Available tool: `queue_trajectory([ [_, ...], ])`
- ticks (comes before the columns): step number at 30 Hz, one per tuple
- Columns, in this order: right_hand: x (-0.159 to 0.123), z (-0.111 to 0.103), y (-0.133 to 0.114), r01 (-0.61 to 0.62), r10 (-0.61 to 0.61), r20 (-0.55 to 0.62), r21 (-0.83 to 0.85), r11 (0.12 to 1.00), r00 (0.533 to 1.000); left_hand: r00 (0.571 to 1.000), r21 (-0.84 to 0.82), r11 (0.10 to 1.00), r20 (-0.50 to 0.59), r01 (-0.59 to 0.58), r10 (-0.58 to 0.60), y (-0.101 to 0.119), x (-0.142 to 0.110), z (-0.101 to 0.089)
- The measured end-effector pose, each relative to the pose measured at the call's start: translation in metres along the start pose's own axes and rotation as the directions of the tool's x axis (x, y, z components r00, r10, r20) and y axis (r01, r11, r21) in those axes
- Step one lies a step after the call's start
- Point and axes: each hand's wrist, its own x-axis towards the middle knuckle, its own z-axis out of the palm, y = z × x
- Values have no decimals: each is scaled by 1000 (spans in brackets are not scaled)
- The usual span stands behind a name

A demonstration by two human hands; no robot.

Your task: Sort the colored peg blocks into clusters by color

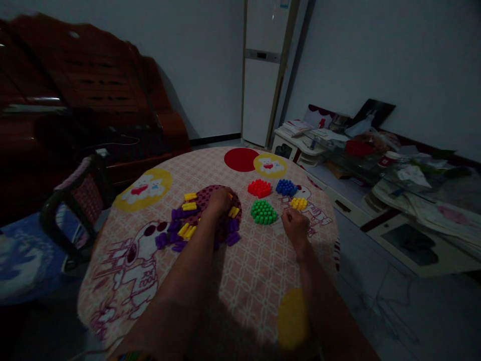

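Left hand [220, 201]: among yellow pieces [233, 212], grip hidden | Right hand [295, 224]: curled near yellow cluster [299, 203], can't tell if holding

Open cloth runs from the near edge of the counter [244, 281] up to the green cluster [263, 212], with the left forearm [191, 268] and right forearm [319, 281] flanking it. Scattered purple pieces [161, 240] obstruct the left; beyond the red cluster [259, 188] and blue cluster [286, 187], the far edge is free.
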Motion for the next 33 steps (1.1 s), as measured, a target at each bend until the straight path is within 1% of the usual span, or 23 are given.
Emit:
queue_trajectory([
  [3,1,-4,-5,-16,19,-39,66,998,999,999,-46,999,-40,-15,13,10,-13,-11],
  [5,1,-8,-13,-2,9,-50,137,991,999,995,-160,985,-81,-61,49,26,-28,-16],
  [7,1,-14,-24,22,-16,-25,230,973,1000,994,-344,932,-56,-109,96,47,-46,-16],
  [9,1,-20,-36,24,-31,17,324,946,999,989,-521,843,-24,-135,144,67,-63,-11],
  [10,1,-22,-42,20,-35,36,365,931,999,987,-572,809,-9,-137,161,75,-70,-7],
  [11,0,-24,-47,15,-38,50,401,916,998,988,-601,787,-21,-137,156,82,-76,-3],
  [12,0,-25,-50,9,-39,62,432,902,997,988,-610,780,-35,-138,148,87,-81,1],
  [14,0,-26,-54,-13,-34,88,480,877,996,989,-585,798,-66,-146,132,93,-87,8],
  [18,-2,-22,-53,-84,3,150,540,837,989,986,-516,841,-75,-163,146,97,-92,13],
  [20,-2,-20,-51,-97,10,158,554,827,987,985,-497,851,-82,-170,149,97,-93,14],
  [23,0,-21,-48,-94,33,123,529,843,992,981,-505,841,-94,-194,170,98,-94,16],
  [26,4,-23,-37,-126,120,41,444,887,992,977,-528,822,-109,-214,184,98,-95,15],
  [30,10,-17,-13,-244,261,-41,244,939,964,976,-496,840,-130,-218,177,96,-94,11],
  [33,13,-9,0,-284,285,-23,57,957,958,976,-475,853,-132,-218,176,95,-95,11],
])
